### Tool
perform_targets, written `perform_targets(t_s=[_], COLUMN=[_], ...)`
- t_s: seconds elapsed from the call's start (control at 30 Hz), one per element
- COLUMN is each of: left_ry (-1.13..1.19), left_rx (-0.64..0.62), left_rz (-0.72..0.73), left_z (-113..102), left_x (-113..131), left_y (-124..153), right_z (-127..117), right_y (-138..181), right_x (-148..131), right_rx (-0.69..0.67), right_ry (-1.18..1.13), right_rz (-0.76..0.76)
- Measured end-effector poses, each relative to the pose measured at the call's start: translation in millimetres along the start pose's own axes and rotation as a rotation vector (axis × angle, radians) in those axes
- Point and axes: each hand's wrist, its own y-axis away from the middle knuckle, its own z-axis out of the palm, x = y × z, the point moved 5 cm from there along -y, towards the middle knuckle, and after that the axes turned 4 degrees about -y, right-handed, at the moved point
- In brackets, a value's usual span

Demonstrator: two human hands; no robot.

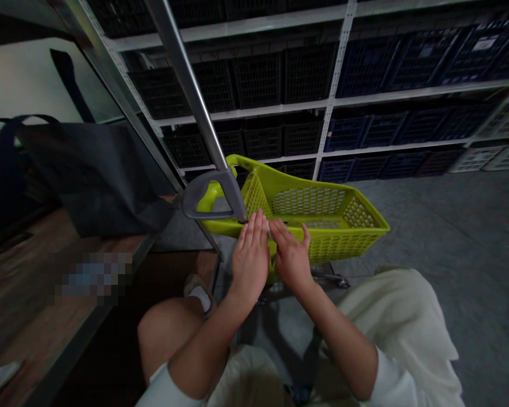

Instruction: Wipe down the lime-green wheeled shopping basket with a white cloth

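Note:
A lime-green plastic shopping cart [322, 232] with perforated sides stands in front of my knees. My left hand [251, 257] lies along its near rim, fingers stretched out and held together. Beside it, my right hand [293, 260] has its fingers bent toward the same rim, little finger lifted. A small white bit [268, 229] shows between the two hands; its kind is unclear, and the right fingertips are partly hidden there. Just left of my fingers, a grey D-shaped handle [214, 195] on a metal pole [190, 79] meets the cart's rim.
White shelving [335, 68] with dark crates [258, 79] spans the back. At left, a dark bag [93, 175] stands on a wooden bench [29, 271], near a blurred-out patch. Grey floor [470, 237] extends right. My knees flank the cart's near side.

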Motion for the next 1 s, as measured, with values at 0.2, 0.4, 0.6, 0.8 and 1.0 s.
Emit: perform_targets(t_s=[0.2,0.4,0.6,0.8,1.0], left_ry=[0.009,0.051,0.046,0.004,0.018], left_rx=[-0.057,-0.036,0.005,-0.019,-0.023], left_rz=[-0.007,-0.008,-0.008,-0.016,-0.012], left_z=[-6,-4,0,-1,-5], left_x=[0,1,3,2,2], left_y=[-1,-1,-2,-1,0], right_z=[-23,-39,-10,-1,-24], right_y=[28,41,10,0,26], right_x=[80,121,37,3,78], right_rx=[0.029,0.113,0.061,-0.021,0.019], right_ry=[0.160,0.248,0.055,-0.014,0.163], right_rz=[0.063,0.182,0.132,0.008,0.043])
